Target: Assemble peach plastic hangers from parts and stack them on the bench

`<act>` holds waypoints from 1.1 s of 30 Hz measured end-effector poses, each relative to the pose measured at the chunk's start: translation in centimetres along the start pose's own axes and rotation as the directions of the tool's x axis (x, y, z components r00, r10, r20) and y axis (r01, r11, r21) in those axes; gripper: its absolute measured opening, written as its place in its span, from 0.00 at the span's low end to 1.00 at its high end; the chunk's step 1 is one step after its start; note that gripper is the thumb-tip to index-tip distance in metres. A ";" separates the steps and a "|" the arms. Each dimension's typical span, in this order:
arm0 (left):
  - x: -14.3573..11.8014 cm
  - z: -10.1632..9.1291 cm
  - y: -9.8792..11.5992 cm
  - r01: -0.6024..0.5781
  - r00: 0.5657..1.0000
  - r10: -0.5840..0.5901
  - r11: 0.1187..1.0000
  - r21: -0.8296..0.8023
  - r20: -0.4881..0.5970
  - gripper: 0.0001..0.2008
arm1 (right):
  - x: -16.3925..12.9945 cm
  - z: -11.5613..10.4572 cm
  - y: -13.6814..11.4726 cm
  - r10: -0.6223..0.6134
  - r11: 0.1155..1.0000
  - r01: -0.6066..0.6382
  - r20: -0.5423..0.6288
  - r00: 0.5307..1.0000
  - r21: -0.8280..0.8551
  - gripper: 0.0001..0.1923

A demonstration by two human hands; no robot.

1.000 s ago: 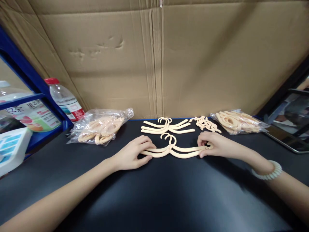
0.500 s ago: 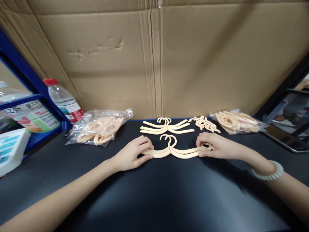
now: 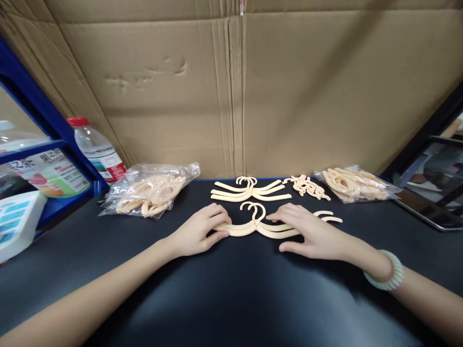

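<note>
Left hand [image 3: 198, 232] grips front hangers [image 3: 239, 231] at one end.

Person's left hand [image 3: 200, 231] and right hand [image 3: 309, 232] both bare, slim fingers. Forearms [image 3: 104, 286] uncovered out to the frame edges. One bracelet [image 3: 398, 271] on the right wrist [image 3: 372, 262]: pale whitish-green, chunky, ribbed all round. Beads or coil, can't tell.

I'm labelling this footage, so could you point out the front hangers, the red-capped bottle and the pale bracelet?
Front hangers [image 3: 240, 232], head view: on a curved arm, left of the hooks.
Red-capped bottle [image 3: 97, 148], head view: on its body.
Pale bracelet [image 3: 398, 273], head view: on its band.
</note>
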State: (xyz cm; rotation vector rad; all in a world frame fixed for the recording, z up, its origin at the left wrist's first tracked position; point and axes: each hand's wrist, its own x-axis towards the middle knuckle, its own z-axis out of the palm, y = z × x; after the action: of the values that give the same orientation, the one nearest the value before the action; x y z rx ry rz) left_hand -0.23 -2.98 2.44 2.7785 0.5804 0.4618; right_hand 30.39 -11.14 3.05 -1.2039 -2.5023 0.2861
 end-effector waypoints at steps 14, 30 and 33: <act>0.0 0.2 -0.2 0.001 1.000 -0.001 1.000 -0.009 -0.018 0.10 | 0.3 1.5 -1.2 -0.018 0.995 0.026 0.097 0.995 -0.092 0.35; 0.0 0.1 -0.2 0.007 1.000 -0.007 1.000 0.002 0.000 0.10 | 0.5 1.9 -1.3 -0.087 0.991 0.090 0.032 0.996 -0.100 0.27; 0.0 0.2 -0.3 0.008 1.000 -0.008 1.000 0.004 -0.002 0.10 | 0.5 1.9 -1.3 -0.095 0.990 0.098 0.029 0.995 -0.099 0.27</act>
State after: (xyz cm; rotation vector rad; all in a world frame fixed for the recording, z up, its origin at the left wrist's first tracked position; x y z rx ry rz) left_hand -0.21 -2.76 2.19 2.7788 0.5939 0.4628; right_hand 28.39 -11.66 1.83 -1.1178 -2.6144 0.1534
